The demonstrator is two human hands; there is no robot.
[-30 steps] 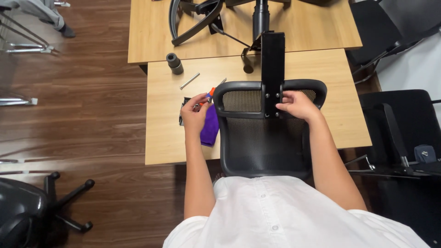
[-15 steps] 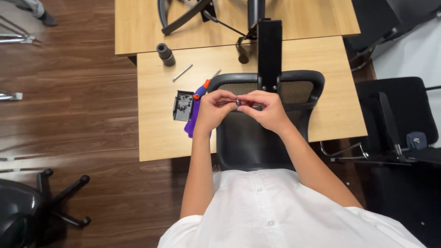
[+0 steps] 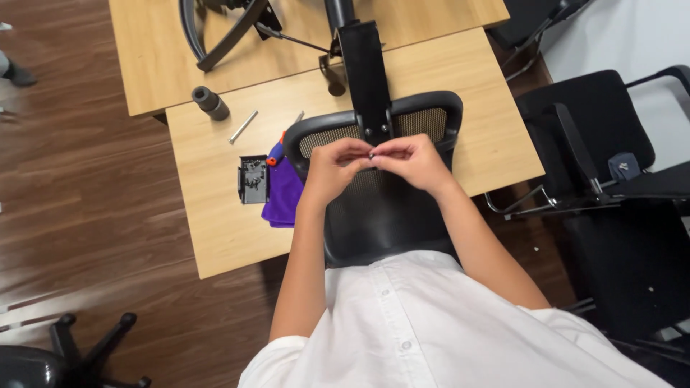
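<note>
My left hand (image 3: 336, 167) and my right hand (image 3: 412, 162) meet fingertip to fingertip over a black mesh chair back (image 3: 381, 208) that lies on the wooden table (image 3: 208, 215). Between the fingers is a small dark part (image 3: 371, 154), too small to tell what it is. A black post (image 3: 366, 75) rises from the top of the chair back just beyond my hands. Left of my left hand lies a purple cloth (image 3: 282, 194) with a blue and orange screwdriver (image 3: 274, 152) on it.
A black plastic bracket (image 3: 253, 179), a metal rod (image 3: 243, 127) and a dark cylinder (image 3: 210, 103) lie on the table's left part. A chair base (image 3: 223, 32) rests on the far table. Black chairs (image 3: 611, 144) stand at right; another chair base (image 3: 79, 352) is at bottom left.
My hands have left the cloth and the chair frame's corner and come together over the mesh. The view has shifted, and the hands now stay pinched on the small part.
</note>
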